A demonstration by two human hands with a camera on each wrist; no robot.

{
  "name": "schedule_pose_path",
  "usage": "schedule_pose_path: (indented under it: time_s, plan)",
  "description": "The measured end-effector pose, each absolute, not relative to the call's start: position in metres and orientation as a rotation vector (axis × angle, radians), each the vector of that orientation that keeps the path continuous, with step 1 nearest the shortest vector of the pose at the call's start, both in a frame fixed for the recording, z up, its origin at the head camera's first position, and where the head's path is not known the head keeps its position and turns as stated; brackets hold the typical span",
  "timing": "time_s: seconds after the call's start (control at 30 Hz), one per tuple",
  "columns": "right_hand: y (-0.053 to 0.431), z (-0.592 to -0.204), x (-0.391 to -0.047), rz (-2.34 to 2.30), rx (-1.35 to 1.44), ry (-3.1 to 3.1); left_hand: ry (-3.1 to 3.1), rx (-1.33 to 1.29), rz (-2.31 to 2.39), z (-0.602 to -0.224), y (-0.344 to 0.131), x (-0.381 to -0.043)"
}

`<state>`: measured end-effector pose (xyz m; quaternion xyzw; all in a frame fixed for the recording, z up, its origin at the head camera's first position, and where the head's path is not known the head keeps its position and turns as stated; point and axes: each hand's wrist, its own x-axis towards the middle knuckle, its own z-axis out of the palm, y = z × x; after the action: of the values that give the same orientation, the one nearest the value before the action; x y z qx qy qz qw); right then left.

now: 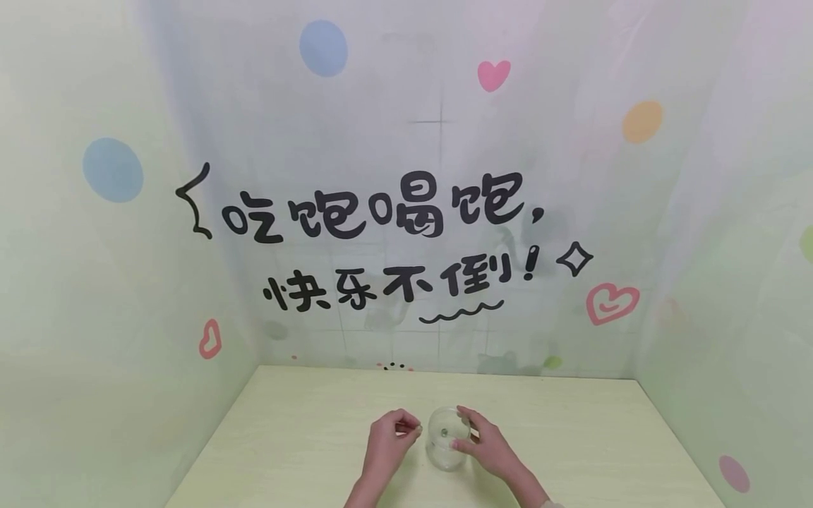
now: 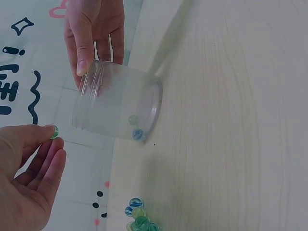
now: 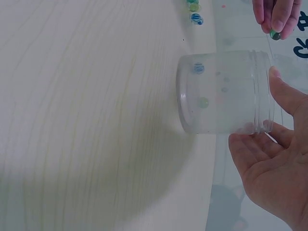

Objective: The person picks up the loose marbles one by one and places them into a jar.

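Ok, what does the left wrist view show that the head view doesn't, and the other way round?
Only the left wrist view: the cluster of loose marbles on the table.

Only the head view: the orange dot and solid pink heart on the wall.

Both: the clear jar gripped by the right hand, the left hand apart from it, and the table.
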<state>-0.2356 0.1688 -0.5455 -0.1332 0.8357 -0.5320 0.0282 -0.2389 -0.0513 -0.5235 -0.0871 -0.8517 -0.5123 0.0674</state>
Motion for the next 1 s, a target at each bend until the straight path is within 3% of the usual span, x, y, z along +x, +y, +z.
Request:
schedule_pose_path:
  time_s: [1.0]
  plan:
    - [0.169, -0.546, -0.236, -1.646, -0.414, 2.559, -2.587, -0.314, -1.563, -0.518, -0.033, -0.239]
